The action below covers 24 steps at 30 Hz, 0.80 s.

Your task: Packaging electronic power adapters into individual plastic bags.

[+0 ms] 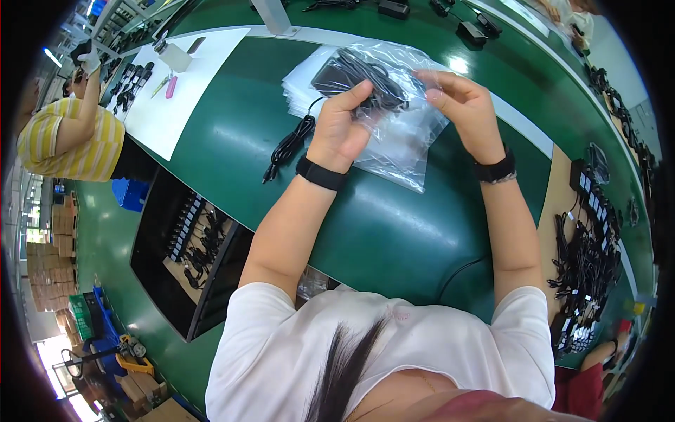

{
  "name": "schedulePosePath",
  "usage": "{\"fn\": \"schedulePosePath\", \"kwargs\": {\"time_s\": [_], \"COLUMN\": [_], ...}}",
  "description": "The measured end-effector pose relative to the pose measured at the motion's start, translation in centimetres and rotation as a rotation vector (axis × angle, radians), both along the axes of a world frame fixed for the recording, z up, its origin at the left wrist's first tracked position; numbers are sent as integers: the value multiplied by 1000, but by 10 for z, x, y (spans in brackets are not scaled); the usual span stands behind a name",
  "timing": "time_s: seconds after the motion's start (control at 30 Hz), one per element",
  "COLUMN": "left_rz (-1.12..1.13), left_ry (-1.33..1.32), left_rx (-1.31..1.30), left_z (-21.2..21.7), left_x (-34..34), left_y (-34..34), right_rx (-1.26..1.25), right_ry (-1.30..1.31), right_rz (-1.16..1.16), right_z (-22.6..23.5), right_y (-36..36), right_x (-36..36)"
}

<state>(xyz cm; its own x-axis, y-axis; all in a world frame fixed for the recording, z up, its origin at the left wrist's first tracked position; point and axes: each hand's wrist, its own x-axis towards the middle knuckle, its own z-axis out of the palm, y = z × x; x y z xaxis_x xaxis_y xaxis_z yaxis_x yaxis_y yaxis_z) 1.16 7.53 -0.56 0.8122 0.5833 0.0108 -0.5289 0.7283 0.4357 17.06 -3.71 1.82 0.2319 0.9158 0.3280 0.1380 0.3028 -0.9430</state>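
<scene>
My left hand point(341, 130) is closed around a black power adapter point(329, 79) and its coiled black cable point(376, 79), thumb on top. A clear plastic bag point(411, 144) lies around and under them; I cannot tell how far the adapter is inside it. With thumb and fingers together, my right hand point(470, 116) pinches the bag near its edge, right of the coil. Under the adapter, a stack of clear bags point(297, 95) rests on the green table point(411, 221). Left of my left wrist lies a tied cable bundle point(287, 149) with a plug end.
At left, a white sheet point(190, 105) carries a bottle point(172, 56), a pink-handled tool point(171, 87) and black cables. Below it stands a black bin point(186, 281) of adapters. Many adapters and cables point(587, 260) lie at right. Another person in yellow stripes point(74, 137) works at left.
</scene>
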Motion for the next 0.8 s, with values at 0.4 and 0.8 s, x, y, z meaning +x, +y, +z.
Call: {"fn": "schedulePosePath", "kwargs": {"time_s": [0.4, 0.8], "left_rz": [105, -18], "left_ry": [41, -32], "left_rx": [189, 397], "left_z": [-5, -5], "left_x": [2, -3], "left_y": [-3, 5], "right_rx": [-29, 227], "right_ry": [171, 279], "right_rz": [56, 142], "right_z": [-21, 26], "right_y": [9, -9], "right_x": [1, 19]}}
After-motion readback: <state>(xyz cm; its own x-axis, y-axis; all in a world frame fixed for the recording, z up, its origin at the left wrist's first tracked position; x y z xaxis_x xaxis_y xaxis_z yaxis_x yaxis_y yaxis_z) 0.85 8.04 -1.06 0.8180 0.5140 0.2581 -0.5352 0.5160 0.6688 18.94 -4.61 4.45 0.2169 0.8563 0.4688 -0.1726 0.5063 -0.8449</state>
